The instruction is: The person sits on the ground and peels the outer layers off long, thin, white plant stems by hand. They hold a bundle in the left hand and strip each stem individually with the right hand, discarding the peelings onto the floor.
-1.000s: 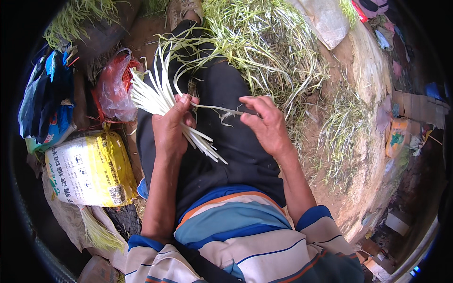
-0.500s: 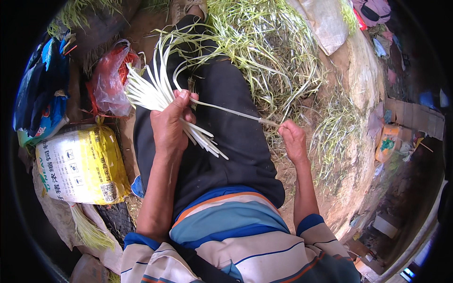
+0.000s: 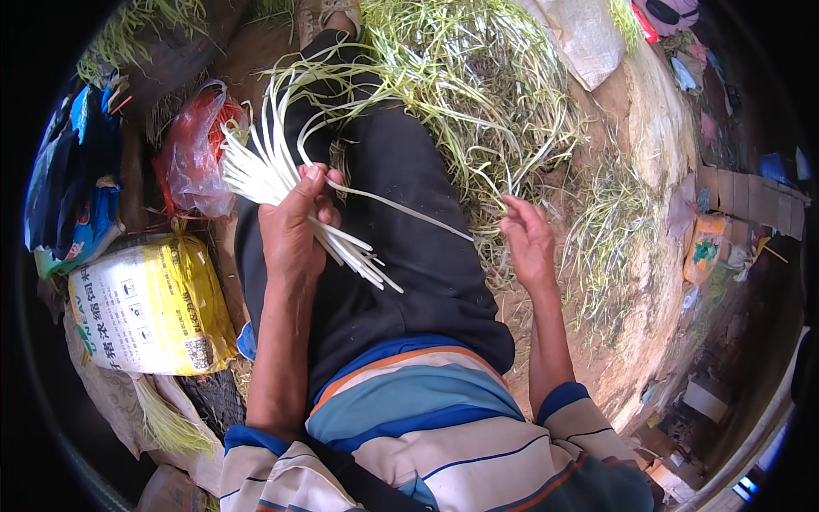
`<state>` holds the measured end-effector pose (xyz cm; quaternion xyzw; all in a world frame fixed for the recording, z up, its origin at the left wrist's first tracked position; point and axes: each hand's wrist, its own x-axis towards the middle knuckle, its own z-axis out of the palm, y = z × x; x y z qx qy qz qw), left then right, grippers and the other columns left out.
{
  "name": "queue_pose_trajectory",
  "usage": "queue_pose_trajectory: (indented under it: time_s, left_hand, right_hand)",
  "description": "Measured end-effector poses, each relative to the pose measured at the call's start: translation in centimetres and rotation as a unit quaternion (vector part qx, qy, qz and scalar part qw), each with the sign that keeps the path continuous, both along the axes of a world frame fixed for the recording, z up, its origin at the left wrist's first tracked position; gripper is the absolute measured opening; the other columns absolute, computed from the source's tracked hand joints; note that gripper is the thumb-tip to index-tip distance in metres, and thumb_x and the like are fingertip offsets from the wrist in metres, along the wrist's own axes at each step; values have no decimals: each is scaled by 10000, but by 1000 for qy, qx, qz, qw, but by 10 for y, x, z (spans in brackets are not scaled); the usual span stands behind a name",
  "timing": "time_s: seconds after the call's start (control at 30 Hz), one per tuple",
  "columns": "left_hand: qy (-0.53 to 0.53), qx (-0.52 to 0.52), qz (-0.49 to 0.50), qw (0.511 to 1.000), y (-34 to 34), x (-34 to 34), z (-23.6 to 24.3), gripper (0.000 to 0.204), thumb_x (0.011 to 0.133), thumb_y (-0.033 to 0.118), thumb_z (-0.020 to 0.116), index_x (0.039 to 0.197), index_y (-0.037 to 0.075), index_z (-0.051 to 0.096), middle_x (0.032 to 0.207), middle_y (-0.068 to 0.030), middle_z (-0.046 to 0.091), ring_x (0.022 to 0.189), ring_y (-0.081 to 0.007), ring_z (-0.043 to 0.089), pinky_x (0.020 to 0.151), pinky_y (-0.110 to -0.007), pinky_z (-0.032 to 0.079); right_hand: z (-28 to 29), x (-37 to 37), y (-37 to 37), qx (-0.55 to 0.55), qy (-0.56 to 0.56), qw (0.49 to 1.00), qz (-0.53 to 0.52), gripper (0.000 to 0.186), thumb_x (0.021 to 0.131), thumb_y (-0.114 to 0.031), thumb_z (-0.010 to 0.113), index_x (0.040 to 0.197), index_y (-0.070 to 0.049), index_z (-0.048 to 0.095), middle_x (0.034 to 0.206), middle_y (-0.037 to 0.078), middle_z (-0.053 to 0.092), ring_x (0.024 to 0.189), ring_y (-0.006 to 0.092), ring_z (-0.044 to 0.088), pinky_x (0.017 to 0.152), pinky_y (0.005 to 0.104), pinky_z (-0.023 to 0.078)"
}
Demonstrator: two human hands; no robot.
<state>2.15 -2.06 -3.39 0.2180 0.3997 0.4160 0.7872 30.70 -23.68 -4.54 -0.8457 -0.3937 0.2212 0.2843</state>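
My left hand is closed around a bunch of long white stalks, whose thin pale-green tops arch over my dark trousers. One long stalk dangles loose from the bunch toward the right. My right hand is right of the trousers, fingers loosely bent and apart at the edge of a heap of pale-green leaves and scraps, holding nothing that I can make out.
At left lie a clear bag with red contents, a blue bundle, a white-and-yellow sack and another stalk bunch. A pale sheet lies at upper right; cardboard and clutter line the right edge.
My right hand moved rightward and down from the bunch, closed around a thin strip half a second ago, and has since opened, the strip apparently let go. My left hand shifted slightly left.
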Motion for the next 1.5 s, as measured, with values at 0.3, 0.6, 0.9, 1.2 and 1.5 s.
queue_pose_trajectory:
  time_s: [0.3, 0.6, 0.9, 1.2, 1.5]
  left_hand:
    - [-39, -8, 4, 999, 5, -9, 4, 163, 1028, 156, 688, 1122, 23, 679, 995, -130, 763, 574, -99, 544, 523, -256, 444]
    - [-8, -16, -7, 1000, -7, 2, 6, 334, 1055, 223, 670, 1274, -28, 647, 1047, -174, 782, 548, -94, 547, 514, -242, 446]
    - [79, 46, -56, 994, -31, 15, 4, 272, 996, 154, 724, 1171, -53, 699, 992, -135, 782, 598, -84, 603, 541, -224, 484]
    - [34, 55, -43, 997, 9, -11, 24, 255, 1018, 192, 705, 1158, -20, 684, 937, -146, 764, 632, -162, 659, 610, -300, 571]
    - [-91, -6, -67, 994, -2, -6, 10, 261, 1064, 234, 653, 1186, 3, 646, 873, -91, 695, 838, -267, 733, 822, -444, 639]
  right_hand:
    - [35, -92, 81, 89, -9, 963, 256, 103, 935, -76, 705, 1015, -11, 694, 938, 119, 667, 934, 310, 672, 819, 395, 540]
    - [34, -103, 85, 62, 448, 891, -52, 159, 1040, -129, 586, 950, -14, 649, 773, 3, 625, 607, 67, 594, 550, 234, 483]
    - [32, -132, 122, 65, 348, 932, 81, 152, 1028, -114, 599, 1032, 30, 648, 799, 134, 675, 645, 167, 626, 621, 331, 517]
    - [18, -65, 59, 104, 400, 911, 0, 124, 1024, -101, 611, 974, -31, 700, 767, -31, 607, 609, 30, 532, 535, 211, 445]
    - [-114, 60, -57, 31, 204, 931, -302, 297, 956, -53, 658, 1245, 11, 645, 915, -1, 632, 790, 70, 598, 703, 221, 487]
